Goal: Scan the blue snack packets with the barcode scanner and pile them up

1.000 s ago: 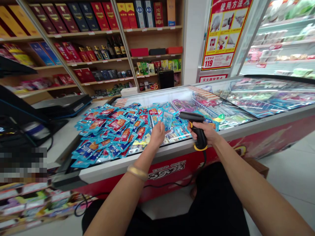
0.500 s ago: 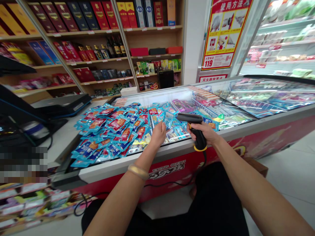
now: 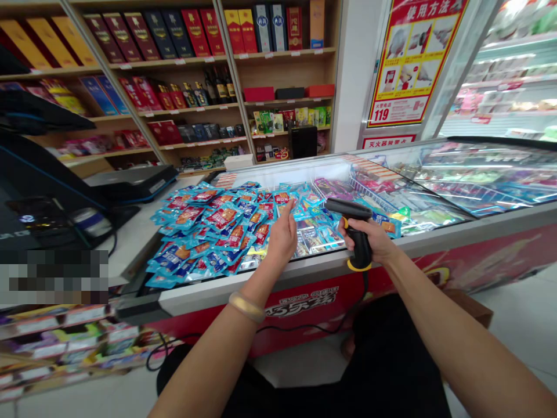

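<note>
My right hand is wrapped round the grip of a black and yellow barcode scanner, its head pointing left over the glass-topped freezer. My left hand is over the glass with fingers stretched forward, and I see nothing held in it. Its fingertips are close to a red and blue snack packet; whether they touch it I cannot tell. To the left lies a large heap of similar snack packets. More loose blue packets lie beyond and right of my left hand.
The freezer's front rim runs across before my knees. The scanner's black cable hangs below it. At left are a counter and a dark screen device. Shelves with boxes stand behind. A brown box sits on the floor at right.
My left hand has gone from closed fingers at a blue packet to stretched fingers. The right hand keeps its hold on the scanner. The whole view has shifted slightly.
</note>
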### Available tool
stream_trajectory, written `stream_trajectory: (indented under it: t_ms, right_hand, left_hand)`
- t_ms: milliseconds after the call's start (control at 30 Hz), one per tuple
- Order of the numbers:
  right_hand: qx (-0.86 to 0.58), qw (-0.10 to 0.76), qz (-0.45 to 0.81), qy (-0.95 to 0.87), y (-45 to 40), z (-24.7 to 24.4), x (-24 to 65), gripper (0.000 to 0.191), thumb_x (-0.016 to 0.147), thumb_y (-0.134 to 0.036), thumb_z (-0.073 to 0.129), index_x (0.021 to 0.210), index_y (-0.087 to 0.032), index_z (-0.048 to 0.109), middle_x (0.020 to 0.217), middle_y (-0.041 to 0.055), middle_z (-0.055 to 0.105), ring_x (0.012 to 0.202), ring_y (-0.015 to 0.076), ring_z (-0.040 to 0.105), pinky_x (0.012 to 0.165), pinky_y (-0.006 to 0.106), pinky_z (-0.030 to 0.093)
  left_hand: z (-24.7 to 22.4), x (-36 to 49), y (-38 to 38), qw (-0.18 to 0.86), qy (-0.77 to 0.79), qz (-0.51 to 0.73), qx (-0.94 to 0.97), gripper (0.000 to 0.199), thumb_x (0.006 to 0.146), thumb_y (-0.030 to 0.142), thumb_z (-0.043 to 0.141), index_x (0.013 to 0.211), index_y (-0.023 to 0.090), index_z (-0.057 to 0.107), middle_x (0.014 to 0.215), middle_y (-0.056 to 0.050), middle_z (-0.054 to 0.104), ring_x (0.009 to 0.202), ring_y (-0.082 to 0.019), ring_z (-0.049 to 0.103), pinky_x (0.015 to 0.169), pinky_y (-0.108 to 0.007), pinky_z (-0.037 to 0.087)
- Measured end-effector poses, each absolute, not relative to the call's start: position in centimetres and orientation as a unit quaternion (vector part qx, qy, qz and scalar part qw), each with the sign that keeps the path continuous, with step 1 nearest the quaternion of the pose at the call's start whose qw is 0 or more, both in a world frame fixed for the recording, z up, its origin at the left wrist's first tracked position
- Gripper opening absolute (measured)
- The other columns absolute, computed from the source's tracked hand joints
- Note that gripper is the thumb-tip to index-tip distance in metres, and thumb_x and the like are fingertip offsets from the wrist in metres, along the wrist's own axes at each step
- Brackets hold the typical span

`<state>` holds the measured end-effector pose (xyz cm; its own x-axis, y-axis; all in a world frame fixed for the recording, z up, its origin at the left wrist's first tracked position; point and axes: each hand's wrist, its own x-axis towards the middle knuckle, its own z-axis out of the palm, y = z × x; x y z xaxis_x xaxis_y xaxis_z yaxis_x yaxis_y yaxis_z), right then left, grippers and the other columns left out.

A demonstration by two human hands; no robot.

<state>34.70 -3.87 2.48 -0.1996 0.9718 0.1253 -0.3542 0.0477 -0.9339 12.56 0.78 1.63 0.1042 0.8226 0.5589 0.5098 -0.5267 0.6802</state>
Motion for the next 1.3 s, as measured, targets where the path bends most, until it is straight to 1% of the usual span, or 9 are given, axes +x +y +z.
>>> stream_trajectory:
  t_ms: [67, 133, 267, 433, 533, 767, 867, 1133, 1300]
  right_hand:
    - [-0.302, 0.549, 0.624, -0.467, -3.7, 2.5, 33.1, 0.026, 0.074, -0.04, 0.074, 0.081, -0.017, 0.063, 0.07, 0.0001, 0.06, 0.045, 0.0072, 0.049, 0.042, 0.021, 0.044]
    - [-0.278, 0.547, 0.646, -0.453, -3.3, 2.6, 31.1, 0.025, 0.074, -0.039, 0.073, 0.082, -0.017, 0.063, 0.07, 0.0, 0.06, 0.045, 0.0072, 0.049, 0.043, 0.021, 0.044]
    - [-0.244, 0.537, 0.69, -0.419, -2.6, 2.5, 27.0, 0.024, 0.073, -0.038, 0.071, 0.082, -0.017, 0.063, 0.071, 0.0, 0.059, 0.044, 0.0069, 0.047, 0.041, 0.021, 0.044]
    - [-0.231, 0.509, 0.713, -0.424, -2.5, 2.3, 24.8, 0.024, 0.074, -0.038, 0.071, 0.08, -0.017, 0.063, 0.07, 0.0003, 0.059, 0.045, 0.007, 0.047, 0.042, 0.021, 0.044]
    - [-0.241, 0.499, 0.715, -0.426, -2.6, 2.3, 25.0, 0.024, 0.073, -0.038, 0.072, 0.08, -0.017, 0.063, 0.07, 0.0002, 0.059, 0.045, 0.0072, 0.047, 0.042, 0.021, 0.044]
    - [-0.23, 0.508, 0.716, -0.42, -2.6, 2.3, 25.3, 0.023, 0.073, -0.038, 0.071, 0.079, -0.017, 0.063, 0.069, -0.0001, 0.059, 0.045, 0.0074, 0.045, 0.041, 0.021, 0.043]
    - [-0.243, 0.52, 0.699, -0.427, -2.8, 2.3, 26.5, 0.024, 0.073, -0.038, 0.071, 0.082, -0.017, 0.064, 0.071, 0.0003, 0.06, 0.045, 0.0072, 0.046, 0.042, 0.021, 0.042]
    - [-0.316, 0.573, 0.628, -0.421, -3.7, 2.8, 36.7, 0.024, 0.073, -0.04, 0.072, 0.083, -0.019, 0.065, 0.072, 0.0005, 0.057, 0.048, 0.0085, 0.044, 0.044, 0.023, 0.04]
    - [-0.344, 0.622, 0.583, -0.394, -4.1, 2.8, 42.6, 0.021, 0.074, -0.038, 0.072, 0.079, -0.019, 0.064, 0.073, 0.0016, 0.056, 0.049, 0.0095, 0.042, 0.044, 0.025, 0.04]
  left_hand:
    - [2.7, 10.2, 0.9, 0.082, 0.453, 0.483, 0.745, 0.045, 0.099, 0.031, 0.031, 0.136, 0.016, 0.052, 0.133, -0.014, 0.062, 0.128, -0.023, 0.056, 0.112, -0.041, 0.042]
    - [3.9, 7.3, 1.4, 0.016, 0.471, 0.475, 0.743, 0.048, 0.099, 0.03, 0.029, 0.14, 0.015, 0.049, 0.145, -0.015, 0.054, 0.138, -0.023, 0.047, 0.117, -0.041, 0.036]
    - [5.3, 1.4, 2.3, -0.093, 0.562, 0.415, 0.709, 0.05, 0.098, 0.029, 0.028, 0.14, 0.015, 0.052, 0.15, -0.014, 0.049, 0.146, -0.026, 0.035, 0.122, -0.05, 0.026]
    - [5.2, -1.9, 1.6, -0.091, 0.702, 0.224, 0.67, 0.054, 0.096, 0.043, 0.034, 0.142, 0.021, 0.052, 0.155, -0.014, 0.043, 0.15, -0.039, 0.023, 0.115, -0.073, 0.012]
    - [5.0, -2.0, 1.1, -0.1, 0.705, 0.197, 0.674, 0.058, 0.098, 0.044, 0.03, 0.148, 0.02, 0.044, 0.156, -0.014, 0.04, 0.151, -0.039, 0.019, 0.115, -0.073, 0.006]
    - [5.6, 0.2, 0.4, -0.118, 0.682, 0.265, 0.672, 0.06, 0.097, 0.041, 0.032, 0.152, 0.019, 0.036, 0.162, -0.012, 0.03, 0.153, -0.036, 0.013, 0.118, -0.07, 0.005]
    - [5.2, 2.6, 0.1, -0.121, 0.636, 0.297, 0.702, 0.058, 0.097, 0.038, 0.036, 0.152, 0.02, 0.036, 0.162, -0.013, 0.03, 0.153, -0.034, 0.014, 0.119, -0.066, 0.009]
    - [2.5, 13.8, -0.5, -0.004, 0.466, 0.262, 0.845, 0.064, 0.093, 0.041, 0.053, 0.151, 0.02, 0.035, 0.159, -0.017, 0.035, 0.151, -0.034, 0.022, 0.12, -0.06, 0.02]
    - [2.4, 20.9, -0.4, 0.07, 0.409, 0.195, 0.889, 0.074, 0.087, 0.053, 0.06, 0.151, 0.025, 0.037, 0.16, -0.015, 0.032, 0.151, -0.039, 0.019, 0.118, -0.062, 0.022]
